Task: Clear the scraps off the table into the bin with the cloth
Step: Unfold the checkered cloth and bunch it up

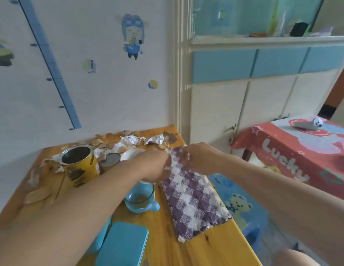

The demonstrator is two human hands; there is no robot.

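Note:
A purple and white checked cloth [192, 196] hangs from both of my hands over the right side of the wooden table [205, 252]. My left hand [154, 166] pinches its top left corner and my right hand [198, 156] its top right corner. Brown peel scraps and crumpled white wrappers [132, 140] lie heaped along the table's far edge by the wall. More scraps [35, 195] lie at the table's left side. No bin is in view.
A yellow open tin [80, 166] stands at the table's left, its lid [110, 159] and a white dish [131, 153] behind it. A blue cup [140, 198] and a blue box [123, 246] sit nearer me. A red-covered table [294, 156] stands to the right.

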